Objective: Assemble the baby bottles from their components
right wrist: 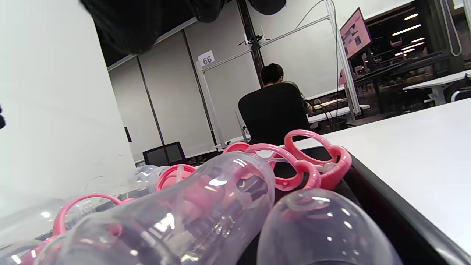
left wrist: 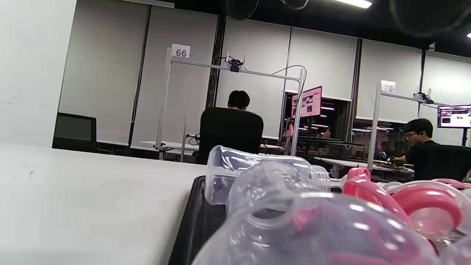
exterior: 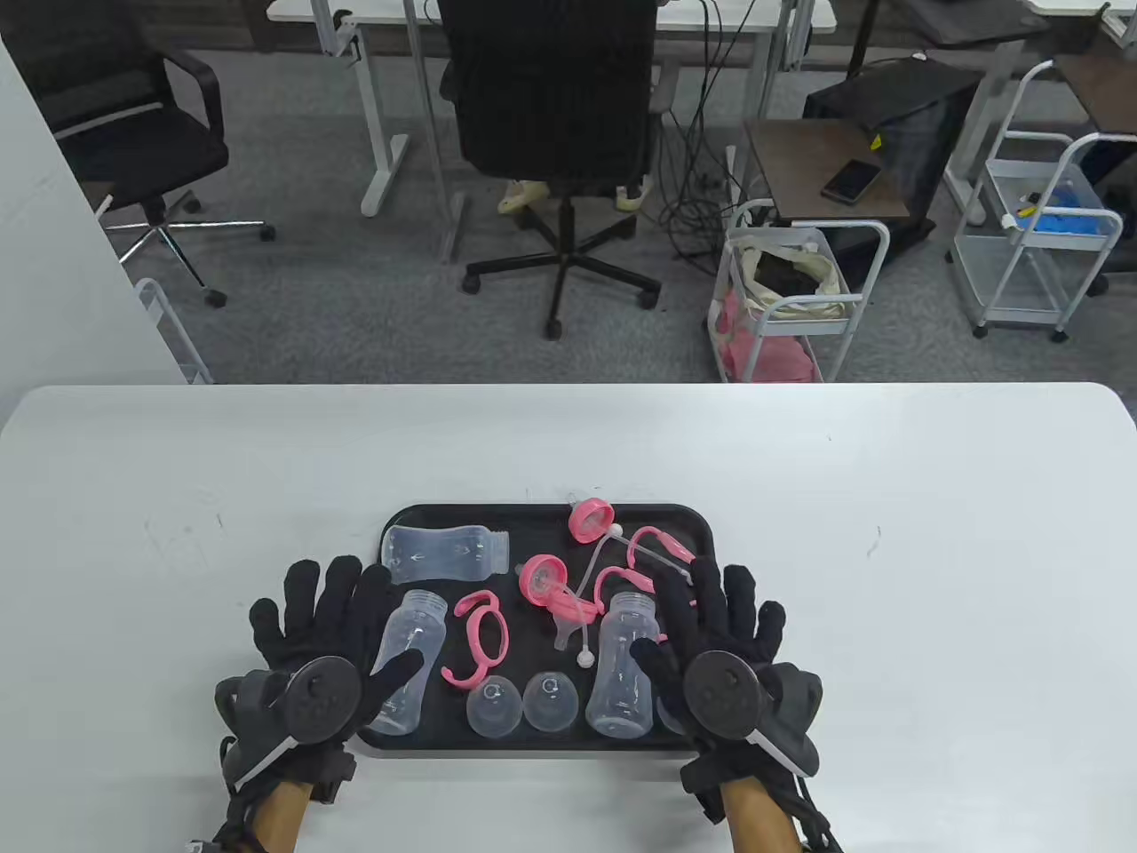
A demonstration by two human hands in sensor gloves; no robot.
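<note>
We see a black tray (exterior: 548,514) low in the middle of the table view, resting on a white worktop (exterior: 888,551) that lies bare to the left, right and top of it. Our left hand (exterior: 311,640) covers the tray's lower left corner, fingers (exterior: 302,582) spread and released, thumb against a clear bottle (exterior: 407,662). Our right hand (exterior: 719,657) covers the lower right corner, fingers likewise straight and holding nothing, thumb beside another clear bottle (exterior: 626,662). A third bottle (exterior: 444,553) lies on its side at the tray's upper left. Between the bottles crowd a pink handle ring (exterior: 480,640), pink collars (exterior: 544,577) and two clear caps (exterior: 522,704). An office chair (exterior: 555,107) stands at the frame's top.
</note>
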